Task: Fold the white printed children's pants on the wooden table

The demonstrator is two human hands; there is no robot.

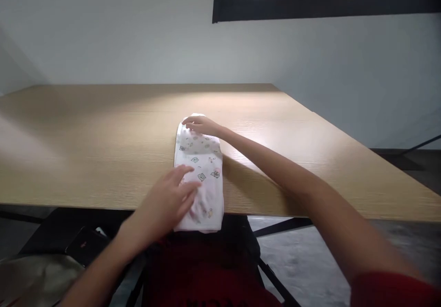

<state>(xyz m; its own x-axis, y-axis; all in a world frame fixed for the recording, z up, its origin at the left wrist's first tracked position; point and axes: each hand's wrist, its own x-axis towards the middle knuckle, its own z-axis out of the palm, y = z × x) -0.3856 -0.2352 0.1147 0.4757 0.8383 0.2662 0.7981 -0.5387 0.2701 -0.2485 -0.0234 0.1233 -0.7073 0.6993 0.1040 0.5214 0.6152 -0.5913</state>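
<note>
A white cloth [206,192] printed with small cartoon figures lies folded into a long strip, its near end hanging past the table's front edge. My right hand [201,125] reaches across to the far end, fingers stretched out and resting on the fabric. Over the left side of the strip's near half is my left hand [172,196], its fingers apart and slightly blurred. Whether the left fingertips touch the cloth I cannot tell.
The cloth lies on a light wooden table [103,146] with a grey wall [138,31] behind it. A dark-framed window [310,3] is at the upper right. Below the table's left front edge sit a black phone-like object [86,245] and a pale fabric item [37,279].
</note>
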